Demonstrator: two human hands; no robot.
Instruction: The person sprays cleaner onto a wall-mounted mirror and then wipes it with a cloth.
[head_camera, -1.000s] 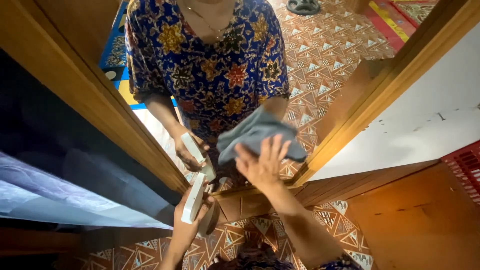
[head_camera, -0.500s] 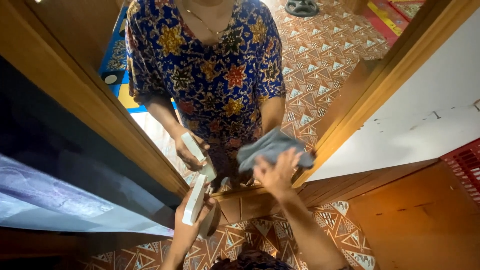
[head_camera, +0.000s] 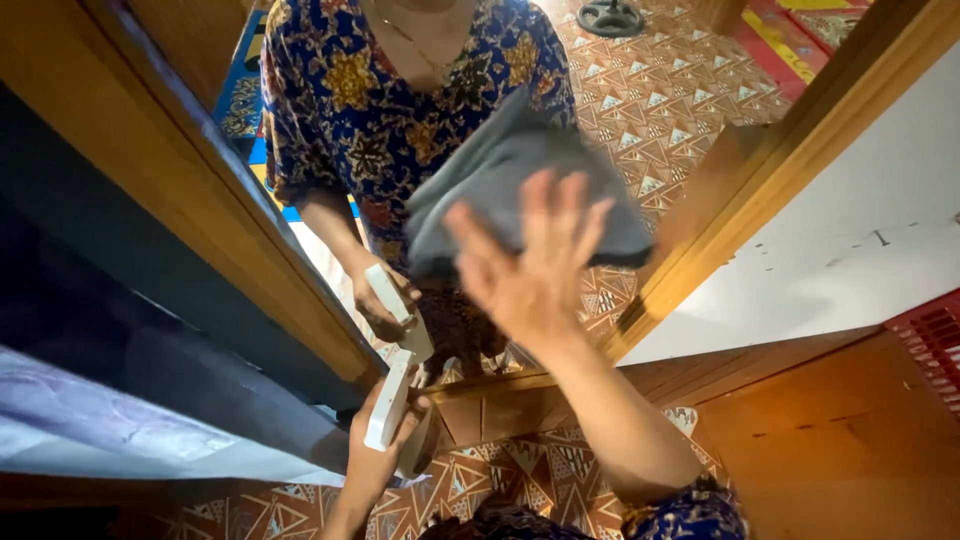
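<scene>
The right hand (head_camera: 535, 265), fingers spread flat, pressed a grey cloth (head_camera: 500, 180) against the mirror (head_camera: 690, 90) to wipe its glass. The left hand (head_camera: 385, 440) gripped a white bottle (head_camera: 388, 400) near the mirror's lower frame edge.

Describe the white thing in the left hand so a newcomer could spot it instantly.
Start at the wood-framed mirror leaning across the middle of the view. Just below its bottom edge, the left hand grips a flat white rectangular block held edge-up. It is the only white hard-edged thing there; the right hand presses a soft grey cloth to the glass.
</scene>
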